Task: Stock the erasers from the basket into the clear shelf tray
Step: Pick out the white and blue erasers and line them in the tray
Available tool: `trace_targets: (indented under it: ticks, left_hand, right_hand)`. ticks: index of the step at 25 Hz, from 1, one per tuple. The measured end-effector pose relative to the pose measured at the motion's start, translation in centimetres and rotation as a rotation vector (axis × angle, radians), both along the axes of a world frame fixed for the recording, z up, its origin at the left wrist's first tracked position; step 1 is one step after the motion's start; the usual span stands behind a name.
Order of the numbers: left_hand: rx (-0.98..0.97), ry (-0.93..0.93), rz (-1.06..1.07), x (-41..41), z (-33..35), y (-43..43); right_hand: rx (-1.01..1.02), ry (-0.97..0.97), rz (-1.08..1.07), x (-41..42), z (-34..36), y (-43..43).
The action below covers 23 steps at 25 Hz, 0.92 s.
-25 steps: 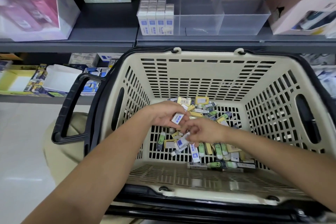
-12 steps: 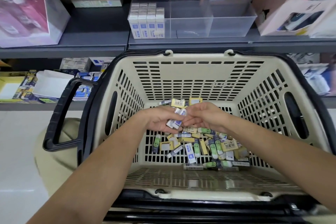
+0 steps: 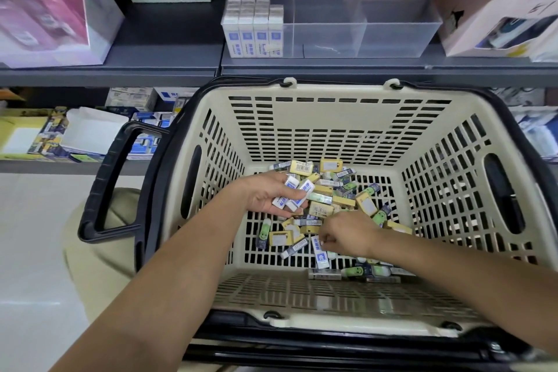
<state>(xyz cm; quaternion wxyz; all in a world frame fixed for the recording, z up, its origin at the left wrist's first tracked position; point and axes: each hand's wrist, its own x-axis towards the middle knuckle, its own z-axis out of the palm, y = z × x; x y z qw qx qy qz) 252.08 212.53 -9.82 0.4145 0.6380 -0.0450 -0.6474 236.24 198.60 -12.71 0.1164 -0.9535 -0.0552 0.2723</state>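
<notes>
A cream basket (image 3: 332, 118) with black handles holds a heap of loose erasers (image 3: 329, 205) in white-blue, yellow and green wrappers. My left hand (image 3: 265, 193) is inside it, palm up, gripping a small bunch of white-blue erasers (image 3: 291, 195). My right hand (image 3: 347, 234) reaches down to the basket floor, its fingertips at a white-blue eraser (image 3: 320, 255); whether it pinches that eraser is unclear. On the grey shelf behind stands the clear tray (image 3: 392, 39), with a block of upright white-blue erasers (image 3: 255, 30) in its left end.
A pink-and-white product box (image 3: 51, 6) stands on the shelf left of the tray, a white box (image 3: 495, 18) on its right. Lower shelves at left hold boxes of stationery (image 3: 90, 136). The basket's black handle (image 3: 111, 184) sticks out to the left over the pale floor.
My right hand has left my left hand and dropped to the basket floor near the front. My left hand still holds its erasers, now a bigger bunch than a second ago.
</notes>
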Motion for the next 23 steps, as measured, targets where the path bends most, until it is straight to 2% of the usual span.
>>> trace_targets:
  ticks: [7, 11, 18, 21, 23]
  left_hand:
    - [0.000, -0.002, 0.014, 0.0, -0.1, -0.3]
    - [0.002, -0.007, 0.010, 0.0, 0.0, -0.3]
    - [-0.015, -0.022, 0.038, -0.2, 0.2, -0.3]
    - [-0.026, -0.040, 0.148, 0.0, 0.6, -0.3]
    - [-0.026, -0.073, 0.260, 0.4, 0.9, -0.6]
  right_hand:
    - [-0.116, 0.066, 0.109, -1.0, -0.8, 0.2]
    - [-0.087, 0.084, 0.038, -0.9, -1.2, 0.9]
    - [0.359, 0.100, -0.269, 0.2, 0.3, -0.3]
    - [0.522, 0.159, -0.462, 2.2, 2.1, -1.4]
    - [0.668, 0.097, -0.660, 3.2, 3.7, -2.8]
